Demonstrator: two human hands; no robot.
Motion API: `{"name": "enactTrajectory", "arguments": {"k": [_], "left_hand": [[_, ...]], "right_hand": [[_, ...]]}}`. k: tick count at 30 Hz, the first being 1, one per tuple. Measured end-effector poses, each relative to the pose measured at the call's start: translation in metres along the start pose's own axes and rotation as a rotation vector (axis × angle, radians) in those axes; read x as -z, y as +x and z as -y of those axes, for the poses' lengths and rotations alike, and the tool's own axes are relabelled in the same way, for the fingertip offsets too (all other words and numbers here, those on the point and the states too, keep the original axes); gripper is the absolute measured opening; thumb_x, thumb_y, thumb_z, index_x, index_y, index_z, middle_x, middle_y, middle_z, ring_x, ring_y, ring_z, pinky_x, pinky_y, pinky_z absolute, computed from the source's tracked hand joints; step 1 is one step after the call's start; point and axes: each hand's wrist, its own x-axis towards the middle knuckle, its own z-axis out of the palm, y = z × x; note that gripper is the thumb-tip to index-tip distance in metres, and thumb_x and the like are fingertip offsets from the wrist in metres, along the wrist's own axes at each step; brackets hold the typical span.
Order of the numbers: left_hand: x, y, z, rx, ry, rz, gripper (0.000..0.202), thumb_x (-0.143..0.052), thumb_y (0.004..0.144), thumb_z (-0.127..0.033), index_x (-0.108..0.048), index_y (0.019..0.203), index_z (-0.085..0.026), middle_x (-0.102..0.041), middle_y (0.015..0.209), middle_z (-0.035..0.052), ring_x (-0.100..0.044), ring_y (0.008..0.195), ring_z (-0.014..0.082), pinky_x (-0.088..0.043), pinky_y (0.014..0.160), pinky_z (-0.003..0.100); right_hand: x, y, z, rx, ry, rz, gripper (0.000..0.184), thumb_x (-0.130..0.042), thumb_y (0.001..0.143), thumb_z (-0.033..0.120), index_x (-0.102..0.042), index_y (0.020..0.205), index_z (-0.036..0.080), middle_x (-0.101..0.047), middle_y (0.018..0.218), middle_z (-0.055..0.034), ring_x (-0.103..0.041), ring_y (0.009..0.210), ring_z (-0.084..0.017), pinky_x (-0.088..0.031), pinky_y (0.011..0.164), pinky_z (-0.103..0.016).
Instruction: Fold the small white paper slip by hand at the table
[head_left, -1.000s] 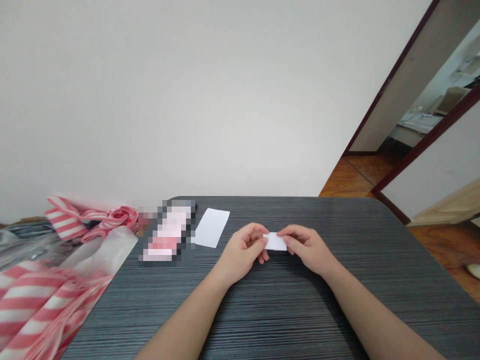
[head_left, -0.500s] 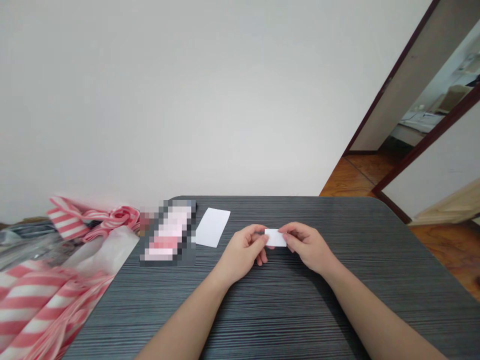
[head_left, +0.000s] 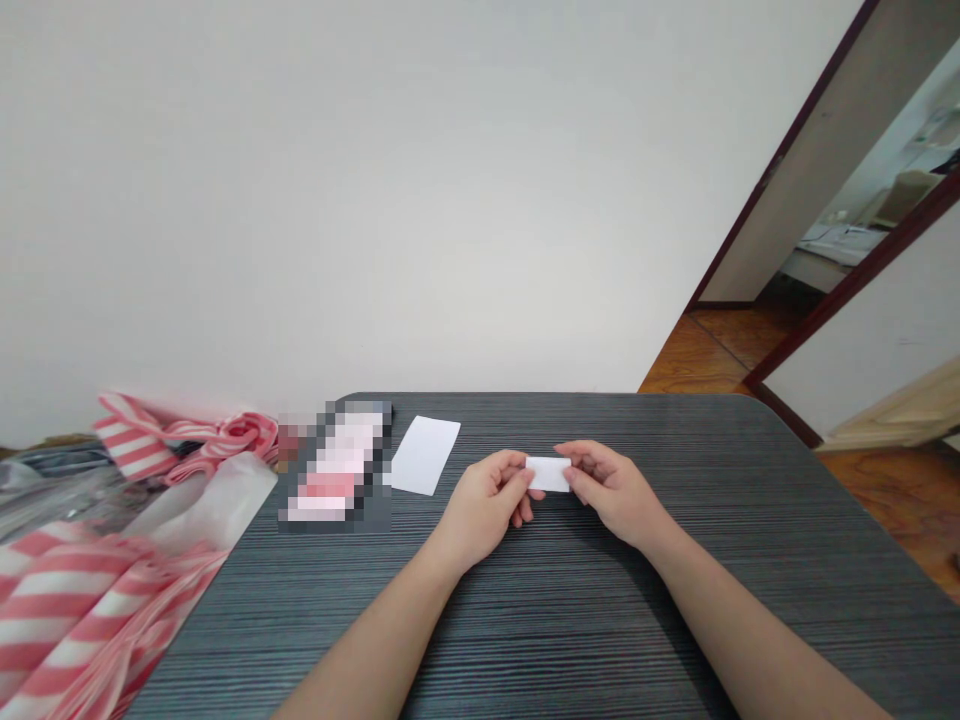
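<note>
- The fingers of the left hand (head_left: 484, 505) and right hand (head_left: 615, 495) grip opposite ends of a small white paper (head_left: 547, 474), held over the middle of the surface (head_left: 525, 640)
- A larger white sheet (head_left: 424, 455) lies flat, far left of the hands, untouched
- Beside it, a pixelated packet (head_left: 335, 465) shows no readable writing
- Striped bags (head_left: 67, 600) heap at near left, off the surface

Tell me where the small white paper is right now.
In the head view, the small white paper is pinched between the left hand and right hand above the dark table, right of a larger white sheet.
</note>
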Motion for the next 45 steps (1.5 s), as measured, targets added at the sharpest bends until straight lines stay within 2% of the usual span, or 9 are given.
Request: {"name": "enactTrajectory", "arguments": {"k": [5,13,18,28,36,38,42,45], "left_hand": [[0.001,0.001,0.002,-0.028,0.010,-0.014,0.020,-0.058,0.088,-0.034,-0.057,0.096,-0.016,-0.068,0.075,0.0014,-0.056,0.048,0.0083,-0.045,0.046,0.020],[0.001,-0.001,0.001,-0.038,0.099,-0.013,0.021,-0.055,0.090,-0.036,-0.058,0.096,-0.016,-0.067,0.073,0.0010,-0.055,0.048,0.0087,-0.044,0.046,0.020],[-0.001,-0.003,-0.002,-0.054,0.166,-0.044,0.023,-0.054,0.090,-0.038,-0.059,0.095,-0.016,-0.066,0.071,0.0012,-0.056,0.049,0.0098,-0.044,0.047,0.021],[0.000,-0.004,-0.001,-0.063,0.149,-0.072,0.025,-0.055,0.089,-0.039,-0.060,0.095,-0.016,-0.067,0.071,0.0021,-0.057,0.049,0.0105,-0.044,0.047,0.021],[0.000,-0.003,0.003,-0.047,0.152,-0.079,0.022,-0.053,0.090,-0.039,-0.058,0.092,-0.017,-0.067,0.070,0.0014,-0.056,0.048,0.0103,-0.043,0.047,0.021],[0.000,-0.004,0.001,-0.062,0.195,-0.071,0.021,-0.053,0.090,-0.038,-0.059,0.091,-0.018,-0.068,0.070,0.0014,-0.057,0.050,0.0112,-0.044,0.048,0.021],[-0.004,-0.009,-0.005,-0.134,0.377,-0.008,0.019,-0.051,0.091,-0.033,-0.064,0.087,-0.020,-0.069,0.070,0.0013,-0.061,0.054,0.0131,-0.043,0.053,0.022],[-0.007,-0.013,-0.010,-0.197,0.498,0.029,0.021,-0.048,0.093,-0.030,-0.064,0.083,-0.021,-0.068,0.067,-0.0001,-0.063,0.058,0.0137,-0.043,0.057,0.022]], "right_hand": [[-0.002,-0.001,0.000,-0.011,0.048,0.044,0.032,-0.062,0.085,0.031,-0.060,0.115,0.019,-0.064,0.080,-0.0018,-0.058,0.070,-0.014,-0.046,0.065,-0.028],[0.000,-0.001,0.000,-0.035,-0.054,0.064,0.029,-0.057,0.089,0.032,-0.060,0.114,0.017,-0.061,0.071,0.0008,-0.056,0.061,-0.012,-0.043,0.059,-0.026],[0.000,0.000,-0.001,-0.005,-0.128,0.061,0.028,-0.055,0.090,0.028,-0.060,0.115,0.018,-0.062,0.072,0.0000,-0.059,0.065,-0.014,-0.047,0.064,-0.028],[-0.002,0.000,0.001,-0.013,-0.089,0.054,0.030,-0.055,0.089,0.027,-0.057,0.118,0.019,-0.063,0.075,0.0007,-0.060,0.064,-0.013,-0.048,0.064,-0.028],[-0.003,0.000,-0.001,-0.002,-0.096,0.049,0.032,-0.056,0.089,0.026,-0.055,0.120,0.018,-0.059,0.070,0.0027,-0.059,0.063,-0.013,-0.047,0.063,-0.028],[-0.001,-0.001,-0.002,0.014,-0.130,0.059,0.033,-0.057,0.089,0.027,-0.056,0.122,0.019,-0.063,0.074,0.0009,-0.061,0.066,-0.015,-0.049,0.065,-0.029],[0.002,-0.003,0.005,0.118,-0.250,0.050,0.026,-0.058,0.090,0.028,-0.064,0.115,0.022,-0.069,0.097,-0.0068,-0.065,0.085,-0.020,-0.051,0.075,-0.033],[0.001,-0.003,0.014,0.244,-0.359,0.081,0.017,-0.060,0.090,0.027,-0.069,0.103,0.022,-0.069,0.095,-0.0070,-0.064,0.086,-0.020,-0.050,0.076,-0.033]]}}
